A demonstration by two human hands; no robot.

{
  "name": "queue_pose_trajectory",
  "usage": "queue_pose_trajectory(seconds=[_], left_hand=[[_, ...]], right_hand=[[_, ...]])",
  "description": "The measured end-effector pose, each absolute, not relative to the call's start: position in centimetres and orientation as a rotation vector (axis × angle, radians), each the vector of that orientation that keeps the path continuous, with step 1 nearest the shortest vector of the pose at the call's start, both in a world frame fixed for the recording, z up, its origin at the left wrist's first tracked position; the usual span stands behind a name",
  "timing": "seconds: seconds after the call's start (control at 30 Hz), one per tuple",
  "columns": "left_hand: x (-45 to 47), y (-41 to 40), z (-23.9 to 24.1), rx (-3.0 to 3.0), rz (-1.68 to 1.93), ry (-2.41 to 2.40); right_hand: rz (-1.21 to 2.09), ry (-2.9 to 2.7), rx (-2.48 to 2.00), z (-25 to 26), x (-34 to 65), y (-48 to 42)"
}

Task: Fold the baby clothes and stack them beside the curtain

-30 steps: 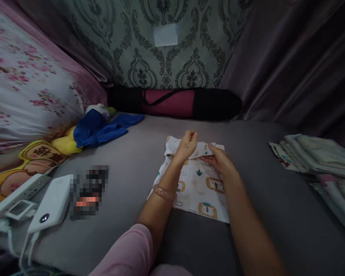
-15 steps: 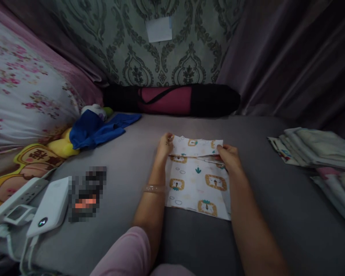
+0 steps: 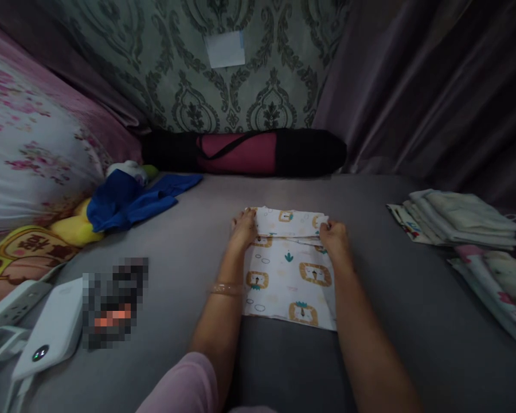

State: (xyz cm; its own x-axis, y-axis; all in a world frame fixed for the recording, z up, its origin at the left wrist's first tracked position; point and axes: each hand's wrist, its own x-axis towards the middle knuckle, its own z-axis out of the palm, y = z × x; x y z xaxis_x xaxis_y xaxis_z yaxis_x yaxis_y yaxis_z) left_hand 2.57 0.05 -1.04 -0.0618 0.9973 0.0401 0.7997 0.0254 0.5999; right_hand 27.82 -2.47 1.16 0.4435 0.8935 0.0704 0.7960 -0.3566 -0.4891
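A white cloth printed with orange lion faces and green leaves lies flat on the grey bed in front of me. Its far end is folded over toward me in a narrow flap. At the flap's left end, my left hand has its fingers bent over the edge and holds the fabric. My right hand pinches the flap's right corner between thumb and fingers. A slightly open layer shows under the flap near that hand. The fingertips are partly hidden.
Folded cloths are stacked at the right, with more folded fabric nearer me. On the left lie blue cloth, a yellow plush, a white power bank and a power strip. A black and pink bag lies along the wall.
The view has turned slightly right, so things sit further left. Both hands stay at the flap's ends; my right fingers have curled closer around its corner, and the flap lies a little flatter.
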Motion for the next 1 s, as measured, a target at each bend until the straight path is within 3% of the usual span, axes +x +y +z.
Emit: queue_pose_trajectory(seconds=[0.13, 0.43, 1.0], left_hand=[[2.5, 0.0, -1.3, 1.853, 0.485, 1.971], [1.8, -0.9, 0.0, 1.76, 0.709, 2.057], [2.1, -1.3, 1.6, 1.6, 0.487, 2.348]], right_hand=[[0.256, -1.416, -2.219, 0.3, 28.3, -2.5], [0.413, -1.242, -2.201, 0.2, 30.1, -1.7], [0.43, -1.295, -2.112, -0.4, 29.3, -1.2]])
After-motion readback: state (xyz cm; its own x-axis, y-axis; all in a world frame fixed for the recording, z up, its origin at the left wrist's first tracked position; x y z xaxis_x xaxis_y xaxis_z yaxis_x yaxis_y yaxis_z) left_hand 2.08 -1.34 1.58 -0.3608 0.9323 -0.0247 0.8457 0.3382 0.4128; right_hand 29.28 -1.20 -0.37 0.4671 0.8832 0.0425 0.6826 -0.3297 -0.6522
